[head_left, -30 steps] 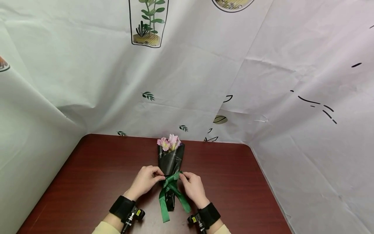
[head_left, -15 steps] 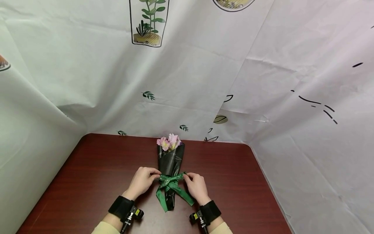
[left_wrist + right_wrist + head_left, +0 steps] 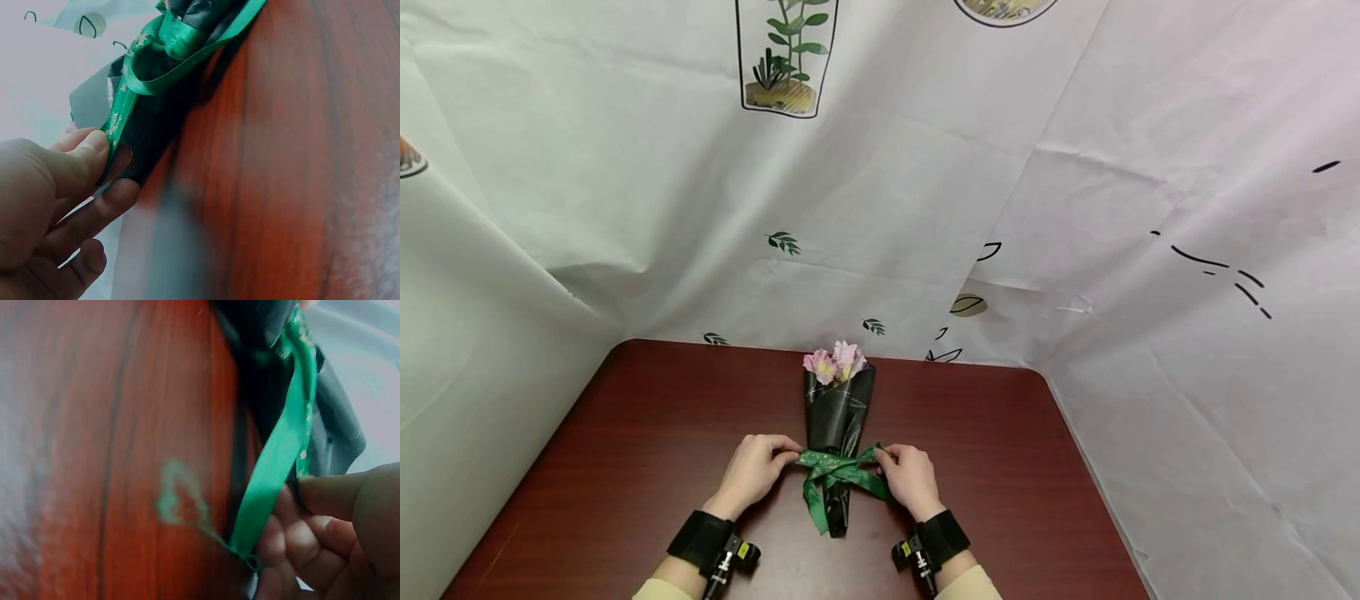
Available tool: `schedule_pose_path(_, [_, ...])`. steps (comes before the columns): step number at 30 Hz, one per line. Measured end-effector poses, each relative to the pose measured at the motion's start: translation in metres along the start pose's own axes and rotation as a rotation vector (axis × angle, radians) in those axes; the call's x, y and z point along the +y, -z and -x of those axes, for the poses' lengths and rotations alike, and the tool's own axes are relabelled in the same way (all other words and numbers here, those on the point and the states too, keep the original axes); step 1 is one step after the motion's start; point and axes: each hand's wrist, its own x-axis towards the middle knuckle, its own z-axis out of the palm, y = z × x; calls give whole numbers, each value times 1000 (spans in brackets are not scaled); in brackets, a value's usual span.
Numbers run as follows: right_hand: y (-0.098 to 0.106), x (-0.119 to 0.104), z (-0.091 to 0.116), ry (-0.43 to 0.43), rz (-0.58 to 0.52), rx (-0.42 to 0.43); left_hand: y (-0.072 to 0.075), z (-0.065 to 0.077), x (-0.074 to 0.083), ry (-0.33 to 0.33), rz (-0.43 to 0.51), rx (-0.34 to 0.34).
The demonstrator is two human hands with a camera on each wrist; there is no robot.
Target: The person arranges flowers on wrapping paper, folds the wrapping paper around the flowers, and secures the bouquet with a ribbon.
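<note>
A small bouquet of pink flowers (image 3: 835, 363) in black wrapping (image 3: 829, 417) lies on the table, flowers toward the back. Green ribbon (image 3: 837, 468) crosses around its lower part. On the left, my left hand (image 3: 754, 471) pinches a stretch of the ribbon between thumb and fingers; gold-coloured print shows on that ribbon (image 3: 119, 119) in the left wrist view. My right hand (image 3: 912, 479) pinches another stretch on the other side. In the right wrist view, a plain green tail (image 3: 269, 469) with a frayed end hangs beside those fingers. The crossing's exact form is unclear.
The dark red-brown wooden table (image 3: 685, 400) has rounded back corners. White printed cloth (image 3: 895, 192) hangs behind it and along both sides. Each wrist wears a black band (image 3: 703, 542) with a small camera.
Both hands have moved apart, the left one further, pulling the ribbon wider across the bouquet. The hanging ribbon tails have drawn up and look shorter. The bouquet stays in place.
</note>
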Motion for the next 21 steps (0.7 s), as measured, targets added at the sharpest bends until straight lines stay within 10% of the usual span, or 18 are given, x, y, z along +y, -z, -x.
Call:
schedule_pose_path(14, [-3, 9, -13, 11, 93, -10, -2, 2, -3, -7, -42, -9])
schedule_pose_path(21, [0, 1, -21, 341, -145, 17, -3, 1, -3, -52, -89, -4])
